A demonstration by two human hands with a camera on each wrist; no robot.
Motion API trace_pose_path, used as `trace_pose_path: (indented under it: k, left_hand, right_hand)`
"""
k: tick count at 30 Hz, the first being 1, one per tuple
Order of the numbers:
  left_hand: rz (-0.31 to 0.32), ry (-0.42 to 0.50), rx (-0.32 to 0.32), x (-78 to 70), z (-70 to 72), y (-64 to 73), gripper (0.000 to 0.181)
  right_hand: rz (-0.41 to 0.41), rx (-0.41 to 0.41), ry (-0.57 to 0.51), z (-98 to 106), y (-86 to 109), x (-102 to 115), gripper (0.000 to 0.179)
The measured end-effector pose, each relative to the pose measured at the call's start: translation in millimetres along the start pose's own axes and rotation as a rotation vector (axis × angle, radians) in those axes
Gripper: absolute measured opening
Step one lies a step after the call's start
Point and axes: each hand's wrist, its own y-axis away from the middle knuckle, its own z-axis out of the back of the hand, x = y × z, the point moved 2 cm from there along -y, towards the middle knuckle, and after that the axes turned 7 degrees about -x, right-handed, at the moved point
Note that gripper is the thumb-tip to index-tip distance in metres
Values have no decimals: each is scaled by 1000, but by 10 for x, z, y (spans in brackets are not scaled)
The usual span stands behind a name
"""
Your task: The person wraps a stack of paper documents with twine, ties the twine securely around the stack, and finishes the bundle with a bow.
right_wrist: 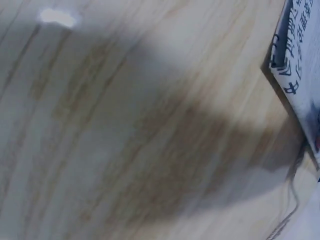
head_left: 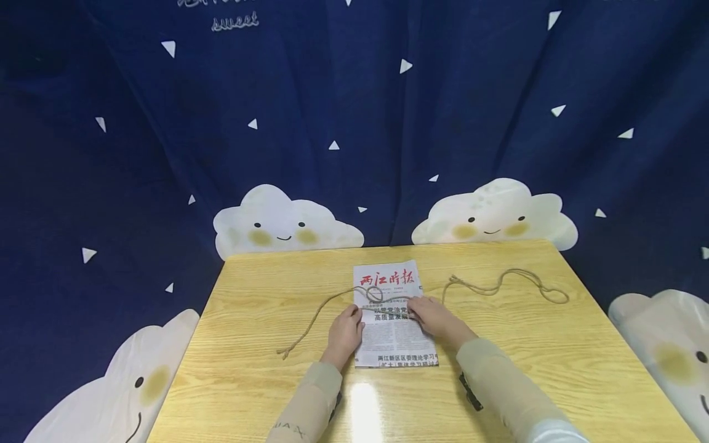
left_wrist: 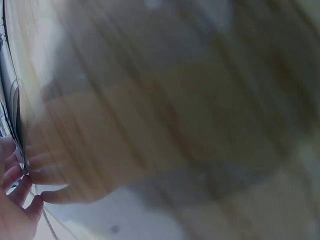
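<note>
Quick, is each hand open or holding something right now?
Left hand: at the newspaper's left edge; grip can't be told.
Right hand: at its right edge; grip can't be told.

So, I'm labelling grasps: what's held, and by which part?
The newspaper, seemingly pinched at its left edge by the left hand; the right hand is at its right edge, its grip unclear.

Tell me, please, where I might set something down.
Bare: the yellow wooden table left of the beige left sleeve, and right, between beige right sleeve and thin brown twine. Crowded: folded white newspaper, with twine, left hand and right hand.
</note>
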Motion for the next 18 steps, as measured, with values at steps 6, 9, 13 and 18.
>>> trace_pose_path:
  k: [6, 9, 13, 18]
  left_hand:
    - [-1, -12, -5, 7, -27, 1, 33]
    - [2, -11, -7, -1, -31, 5, 33]
    - [7, -3, -11, -14, -19, 13, 33]
    - [10, 7, -26, -21, 2, 9, 32]
  right_hand:
    - [-69, -138, 33, 20, 104, -195, 7]
    - [-182, -159, 63, 116, 197, -349, 5]
    - [-408, -76, 49, 315, 355, -583, 8]
    - [-584, 37, 53, 535, 555, -827, 18]
